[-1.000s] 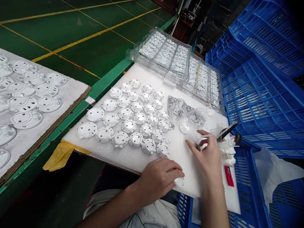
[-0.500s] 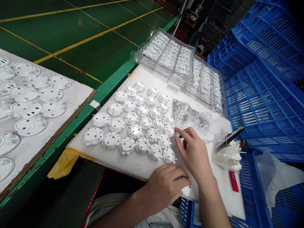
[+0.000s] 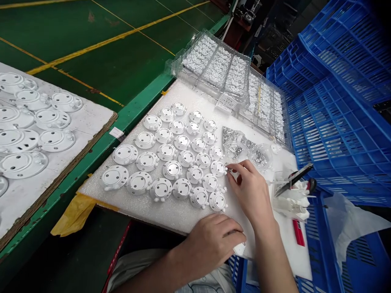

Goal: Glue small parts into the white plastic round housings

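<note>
- Across the back: green floor (image 3: 146, 40) with yellow lines.
- Along the right side of the view: blue crates (image 3: 330, 118), stacked at a tilt.
- In the middle: white foam sheet (image 3: 179, 213), spread beneath both hands.
- At far left: separate board (image 3: 91, 116), bearing larger white parts (image 3: 57, 139).
- At the far end of the foam: clear tray (image 3: 207, 88), divided and filled with small white pieces.
- On the foam, left of the right hand (image 3: 252, 193): rows of round white parts (image 3: 172, 169), each with dark dots on top.
- At the near edge of the foam: left hand (image 3: 215, 236), curled, with fingers and thumb closed on a white piece (image 3: 240, 248), mostly covered; long axis not possible to tell.
- Between the rows and the clear holder (image 3: 291, 203) of tools: right hand, thumb and forefinger bent together, tips nearly meeting; whether anything is pinched, cannot tell.
- Beyond the right hand: clear bags (image 3: 236, 148) of small metal fittings.
- Right at those fingertips, nearer to the right hand than to the left: metal bits (image 3: 229, 170); well apart from these, toward the body and slightly rightward, the white piece.
</note>
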`<move>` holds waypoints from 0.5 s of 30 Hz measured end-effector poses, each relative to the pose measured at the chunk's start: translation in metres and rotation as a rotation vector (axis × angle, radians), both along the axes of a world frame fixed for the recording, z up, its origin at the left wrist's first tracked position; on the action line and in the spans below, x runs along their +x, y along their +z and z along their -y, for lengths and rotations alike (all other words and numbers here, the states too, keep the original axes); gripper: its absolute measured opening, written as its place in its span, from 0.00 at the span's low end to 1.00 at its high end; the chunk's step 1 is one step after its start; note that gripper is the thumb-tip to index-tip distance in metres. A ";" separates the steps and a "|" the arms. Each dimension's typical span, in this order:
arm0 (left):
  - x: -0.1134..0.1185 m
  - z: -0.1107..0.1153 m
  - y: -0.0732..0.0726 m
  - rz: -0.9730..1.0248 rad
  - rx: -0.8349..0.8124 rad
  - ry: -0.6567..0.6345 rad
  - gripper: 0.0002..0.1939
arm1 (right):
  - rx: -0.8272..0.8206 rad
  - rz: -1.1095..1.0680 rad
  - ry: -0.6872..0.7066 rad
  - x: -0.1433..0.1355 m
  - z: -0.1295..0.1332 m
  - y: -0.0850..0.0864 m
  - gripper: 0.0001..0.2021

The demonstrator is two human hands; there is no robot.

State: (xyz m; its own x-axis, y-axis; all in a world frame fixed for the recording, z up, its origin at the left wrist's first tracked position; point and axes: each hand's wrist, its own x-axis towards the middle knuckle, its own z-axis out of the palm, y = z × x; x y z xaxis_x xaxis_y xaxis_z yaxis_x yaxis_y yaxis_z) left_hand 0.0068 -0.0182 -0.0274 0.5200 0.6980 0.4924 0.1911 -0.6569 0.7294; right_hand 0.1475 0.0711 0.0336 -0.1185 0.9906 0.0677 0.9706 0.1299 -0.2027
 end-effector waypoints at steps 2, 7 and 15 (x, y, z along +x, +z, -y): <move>0.000 0.000 0.000 -0.006 -0.003 -0.005 0.12 | -0.009 -0.026 -0.020 -0.002 0.001 0.002 0.07; 0.000 0.000 0.001 0.024 0.005 0.013 0.13 | 0.022 -0.083 -0.019 -0.002 0.003 0.004 0.08; 0.000 -0.001 -0.001 0.035 0.003 -0.002 0.13 | 0.202 -0.072 0.059 0.002 0.005 0.001 0.11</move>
